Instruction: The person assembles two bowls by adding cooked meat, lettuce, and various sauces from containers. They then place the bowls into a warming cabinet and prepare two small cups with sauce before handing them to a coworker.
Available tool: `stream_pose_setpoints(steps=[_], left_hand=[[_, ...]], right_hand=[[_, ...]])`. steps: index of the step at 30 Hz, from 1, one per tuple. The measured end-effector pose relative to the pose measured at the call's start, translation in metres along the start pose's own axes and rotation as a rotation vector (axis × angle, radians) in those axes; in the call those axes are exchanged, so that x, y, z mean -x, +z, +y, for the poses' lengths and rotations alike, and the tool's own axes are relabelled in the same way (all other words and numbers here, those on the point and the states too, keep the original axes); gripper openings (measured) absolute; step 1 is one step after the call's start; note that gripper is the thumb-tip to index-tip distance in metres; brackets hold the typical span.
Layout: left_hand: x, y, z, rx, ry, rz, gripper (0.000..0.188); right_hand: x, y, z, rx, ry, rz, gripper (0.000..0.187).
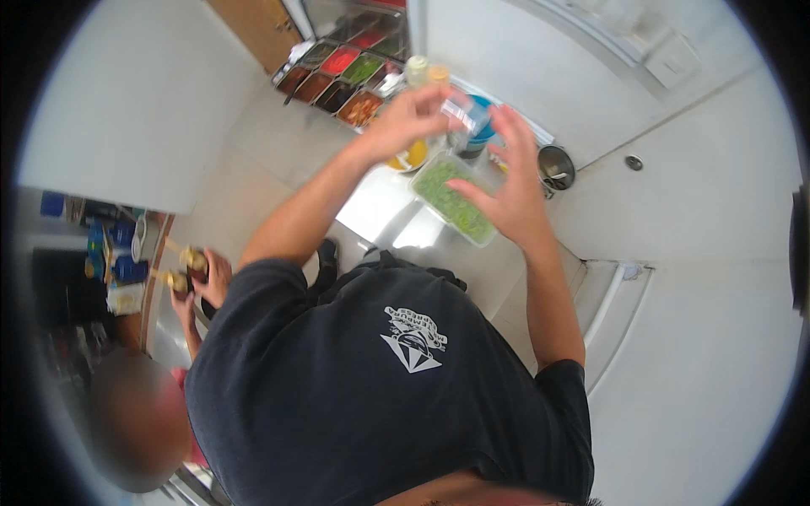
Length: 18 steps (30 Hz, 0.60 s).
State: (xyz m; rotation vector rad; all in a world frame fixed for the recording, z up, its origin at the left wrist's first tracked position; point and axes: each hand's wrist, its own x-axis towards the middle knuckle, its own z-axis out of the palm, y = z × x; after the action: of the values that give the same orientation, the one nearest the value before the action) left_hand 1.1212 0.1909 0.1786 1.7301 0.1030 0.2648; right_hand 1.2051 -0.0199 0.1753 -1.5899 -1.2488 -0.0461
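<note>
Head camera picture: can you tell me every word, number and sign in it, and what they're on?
Black short-sleeved T-shirt: white lettering and a drawing; I won't copy the words out.
Clear plastic item at the person's left hand: a pale patch, too blurred to read.
Blue containers at far left: any labels are too small.

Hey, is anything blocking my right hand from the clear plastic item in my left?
Nothing visible stands between your right hand and the blurred clear plastic item in your left hand.
</note>
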Motion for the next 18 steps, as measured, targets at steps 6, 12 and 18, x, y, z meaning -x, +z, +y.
stream_pose_setpoints(steps=[6,12,18], left_hand=[[0.103,-0.020,-0.113,0.643,-0.333,0.118,0.034],[0.128,-0.040,-0.199,0.998,-0.555,0.283,0.044],[0.171,-0.088,-0.249,0.891,-0.905,0.566,0.042]], right_hand=[[0.012,0.115,0.014,-0.163,0.185,-0.304,0.053],[0.031,0.176,0.034,-0.041,0.404,-0.188,0.049],[0.059,0.256,0.063,0.198,0.501,-0.501,0.050]])
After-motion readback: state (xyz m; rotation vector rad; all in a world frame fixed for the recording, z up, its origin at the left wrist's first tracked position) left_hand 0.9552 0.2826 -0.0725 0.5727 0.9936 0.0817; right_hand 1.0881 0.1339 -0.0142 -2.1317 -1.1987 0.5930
